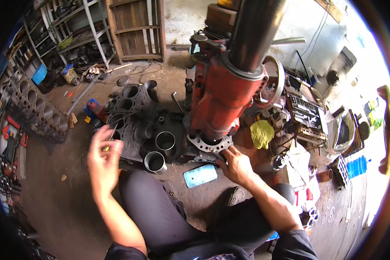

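Observation:
My left hand is raised above my left knee. Its fingers are bent and apart, slightly blurred, with nothing visible in them. Beyond it is a dark engine block with round bores. My right hand grips the near edge of another engine block, its fingertips partly hidden. On that block stands a red boring machine with a thick dark column. Two metal cylinder sleeves, one nearer and one farther, stand between my hands. A light-blue phone lies on the floor between my feet.
At the left lies a long engine block. A metal shelf and a wooden panel stand behind. At right are a yellow cloth, a tray of tools, and a blue container.

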Demonstrator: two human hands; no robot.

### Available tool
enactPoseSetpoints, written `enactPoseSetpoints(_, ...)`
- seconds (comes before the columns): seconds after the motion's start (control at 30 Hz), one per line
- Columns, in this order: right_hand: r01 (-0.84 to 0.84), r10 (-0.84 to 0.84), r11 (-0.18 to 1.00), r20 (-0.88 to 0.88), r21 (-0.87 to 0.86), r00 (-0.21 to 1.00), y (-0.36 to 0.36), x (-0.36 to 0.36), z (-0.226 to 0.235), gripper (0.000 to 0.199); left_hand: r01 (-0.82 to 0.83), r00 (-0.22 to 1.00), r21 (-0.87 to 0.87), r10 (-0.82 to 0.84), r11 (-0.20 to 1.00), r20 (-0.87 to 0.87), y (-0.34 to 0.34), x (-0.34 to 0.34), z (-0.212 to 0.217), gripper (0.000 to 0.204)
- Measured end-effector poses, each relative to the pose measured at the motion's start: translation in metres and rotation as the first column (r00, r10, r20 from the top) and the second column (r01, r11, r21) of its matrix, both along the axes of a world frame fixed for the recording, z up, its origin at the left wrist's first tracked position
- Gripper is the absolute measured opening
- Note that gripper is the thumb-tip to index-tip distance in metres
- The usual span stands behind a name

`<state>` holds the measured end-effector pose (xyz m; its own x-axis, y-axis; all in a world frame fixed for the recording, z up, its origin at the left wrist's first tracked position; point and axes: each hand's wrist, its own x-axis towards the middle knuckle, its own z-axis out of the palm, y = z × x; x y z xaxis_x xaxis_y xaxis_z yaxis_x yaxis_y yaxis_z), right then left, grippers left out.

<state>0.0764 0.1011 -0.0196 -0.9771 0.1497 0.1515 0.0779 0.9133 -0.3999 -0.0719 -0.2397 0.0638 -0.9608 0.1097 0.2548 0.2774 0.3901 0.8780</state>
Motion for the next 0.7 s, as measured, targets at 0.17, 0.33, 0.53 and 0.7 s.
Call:
enactPoseSetpoints(0.17,0.204,-0.2,0.978,0.1,-0.035,0.975,0.032,-0.013,-0.044,0.027,-0.324,0.944,-0.604,0.291,0.728,-0.156,-0.079,-0.07,-0.093,0.051)
enactPoseSetpoints(0.33,0.226,-0.226,0.974,0.02,0.004,0.974,0.035,-0.032,-0.069,0.029,-0.215,0.97,-0.793,0.218,0.569,-0.106,-0.113,-0.089,-0.17,0.059)
enactPoseSetpoints(0.53,0.269,-0.268,0.96,-0.013,0.074,0.963,0.023,-0.044,-0.081,0.03,-0.172,0.964,-0.752,0.265,0.636,0.003,-0.109,-0.1,-0.181,0.049)
enactPoseSetpoints(0.7,0.231,-0.229,0.968,-0.038,0.096,0.973,0.023,-0.05,-0.085,0.03,-0.223,0.95,-0.746,0.31,0.627,-0.023,-0.116,-0.106,-0.18,0.034)
